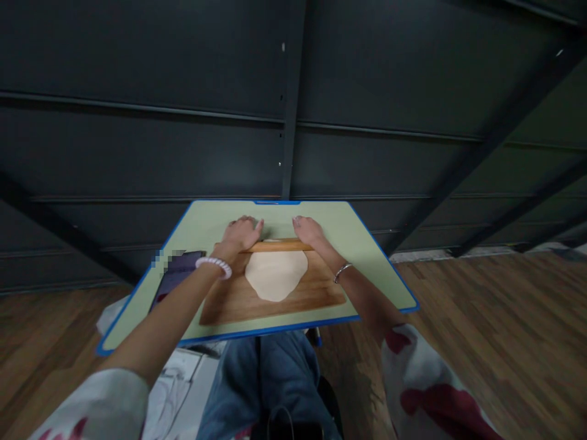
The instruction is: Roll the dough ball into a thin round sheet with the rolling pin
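Observation:
A pale, flat sheet of dough (276, 275) lies on a brown wooden board (224, 302). Across the dough's far edge rests a wooden rolling pin (280, 245). My left hand (242, 233) is on the pin's left end, with the thumb pointing inward and the fingers curled forward. At the right end, my right hand (308, 231) bends its fingers over the pin. Both palms hide the pin's ends, and a little dough shows beyond the pin between the hands.
The board sits on a light green table (367, 256) with a blue rim. A dark flat object (177, 272), partly pixelated, lies left of the board behind my left forearm. Beyond the table stands a dark panelled wall (220, 153). My legs (270, 373) are below the near edge.

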Available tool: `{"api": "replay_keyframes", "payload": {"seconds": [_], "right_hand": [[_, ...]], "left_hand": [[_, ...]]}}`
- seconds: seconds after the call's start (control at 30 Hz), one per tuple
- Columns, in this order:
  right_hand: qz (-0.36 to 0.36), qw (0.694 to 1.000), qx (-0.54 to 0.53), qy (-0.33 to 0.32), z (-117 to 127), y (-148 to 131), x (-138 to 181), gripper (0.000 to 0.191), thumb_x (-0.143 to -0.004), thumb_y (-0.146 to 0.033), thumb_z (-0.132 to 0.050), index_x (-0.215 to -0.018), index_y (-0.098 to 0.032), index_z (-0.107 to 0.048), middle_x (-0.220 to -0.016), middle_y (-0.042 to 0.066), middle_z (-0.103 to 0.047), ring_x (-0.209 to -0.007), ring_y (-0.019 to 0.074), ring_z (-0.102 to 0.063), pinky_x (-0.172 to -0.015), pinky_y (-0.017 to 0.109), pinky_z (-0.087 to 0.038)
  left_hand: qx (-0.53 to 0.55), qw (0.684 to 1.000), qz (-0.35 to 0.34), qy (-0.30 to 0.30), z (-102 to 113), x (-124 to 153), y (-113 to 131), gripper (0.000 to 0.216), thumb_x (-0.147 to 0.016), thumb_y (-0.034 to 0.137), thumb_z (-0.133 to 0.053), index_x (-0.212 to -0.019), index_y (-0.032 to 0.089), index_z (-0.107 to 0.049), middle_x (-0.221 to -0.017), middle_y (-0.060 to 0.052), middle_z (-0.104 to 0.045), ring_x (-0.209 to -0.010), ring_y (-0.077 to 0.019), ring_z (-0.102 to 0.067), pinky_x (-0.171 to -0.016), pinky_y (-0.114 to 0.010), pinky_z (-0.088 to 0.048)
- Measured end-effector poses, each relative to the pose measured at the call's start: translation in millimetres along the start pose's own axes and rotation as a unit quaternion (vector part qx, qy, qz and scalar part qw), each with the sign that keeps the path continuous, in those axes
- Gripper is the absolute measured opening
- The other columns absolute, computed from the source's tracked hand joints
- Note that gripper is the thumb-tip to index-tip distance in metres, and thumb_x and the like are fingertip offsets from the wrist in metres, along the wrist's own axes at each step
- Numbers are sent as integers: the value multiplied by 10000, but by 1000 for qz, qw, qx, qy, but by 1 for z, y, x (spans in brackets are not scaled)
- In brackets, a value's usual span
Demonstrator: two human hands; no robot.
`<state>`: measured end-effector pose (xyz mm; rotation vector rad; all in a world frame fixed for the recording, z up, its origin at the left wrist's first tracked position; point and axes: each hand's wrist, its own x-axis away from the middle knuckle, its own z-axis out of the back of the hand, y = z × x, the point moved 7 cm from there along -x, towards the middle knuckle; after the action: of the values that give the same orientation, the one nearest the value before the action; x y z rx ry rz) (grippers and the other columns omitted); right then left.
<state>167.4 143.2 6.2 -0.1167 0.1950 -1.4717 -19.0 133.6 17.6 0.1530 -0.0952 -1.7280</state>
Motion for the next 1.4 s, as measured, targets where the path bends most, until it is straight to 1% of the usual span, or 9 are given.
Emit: {"api": "replay_keyframes", "payload": {"seconds": [0.1, 0.2, 0.43, 0.63, 0.8, 1.0, 1.17, 1.3, 1.4], "right_hand": [[-4, 1000, 17, 12, 4, 0, -2, 478, -991, -368, -194, -1099, -159, -609, -1115, 149, -662, -1034, 229, -624, -870, 321, -444], [-16, 1000, 23, -1, 1, 2, -3, 471, -988, -361, -197, -1125, -158, -598, -1122, 152, -658, -1044, 233, -619, -865, 324, -446], [15, 998, 15, -52, -10, -2, 6, 399, -961, -336, -283, -1135, -136, -581, -1183, 144, -632, -1082, 226, -596, -913, 341, -425], [62, 996, 24, -67, -7, -12, 33, 420, -972, -365, -242, -1190, -172, -545, -1280, 116, -576, -1156, 253, -540, -970, 465, -365], [108, 993, 51, -4, 4, -23, 71, 428, -996, -331, -179, -1228, -217, -519, -1264, 82, -594, -1188, 209, -504, -1055, 486, -234], [121, 985, 51, 112, 13, -34, 135, 450, -996, -324, -203, -1254, -131, -517, -1268, 124, -584, -1190, 201, -499, -1018, 350, -318], [101, 987, 33, 121, 10, -45, 195, 387, -982, -298, -281, -1266, -160, -506, -1204, 110, -615, -1060, 208, -574, -923, 326, -418], [155, 978, 17, 136, 10, -66, 236, 425, -960, -234, -333, -1362, -119, -411, -1311, 133, -539, -1208, 212, -472, -1037, 357, -347], [147, 979, 12, 141, 9, -74, 249, 469, -947, -252, -350, -1390, -100, -380, -1389, 152, -463, -1289, 246, -388, -1080, 414, -293]], "left_hand": [[-10, 1000, 12, 0, 0, -7, -3, 611, -908, 491, -189, -1044, 110, -646, -1123, -182, -652, -1047, -293, -614, -901, -407, -455], [-24, 1000, 7, 3, -5, -11, -5, 527, -873, 427, -300, -1129, 83, -605, -1202, -204, -608, -1108, -299, -579, -924, -413, -444], [-28, 998, 21, -45, -19, 7, -8, 646, -892, 431, -249, -1394, 35, -339, -1519, -184, -225, -1412, -281, -177, -1099, -479, -247], [-39, 998, -16, -47, -21, 30, -2, 561, -918, 415, -208, -1332, 130, -458, -1507, -133, -292, -1406, -255, -210, -1103, -487, -220], [-48, 997, -60, 11, -16, 62, 7, 522, -926, 407, -213, -1259, 163, -533, -1399, -125, -467, -1321, -241, -381, -1055, -439, -305], [-47, 982, -138, 122, -3, 109, 20, 481, -930, 354, -260, -1305, 158, -489, -1376, -138, -490, -1292, -241, -418, -1059, -424, -290], [-29, 976, -182, 114, -5, 131, 21, 488, -945, 354, -209, -1247, 145, -530, -1361, -126, -509, -1270, -234, -439, -1072, -439, -276], [-25, 969, -220, 114, -7, 147, 17, 518, -943, 361, -194, -1297, 111, -476, -1348, -143, -512, -1275, -234, -426, -1104, -445, -231], [-26, 968, -228, 100, -9, 156, 13, 537, -945, 366, -182, -1356, 107, -411, -1396, -145, -460, -1322, -237, -363, -1126, -454, -184]]}}
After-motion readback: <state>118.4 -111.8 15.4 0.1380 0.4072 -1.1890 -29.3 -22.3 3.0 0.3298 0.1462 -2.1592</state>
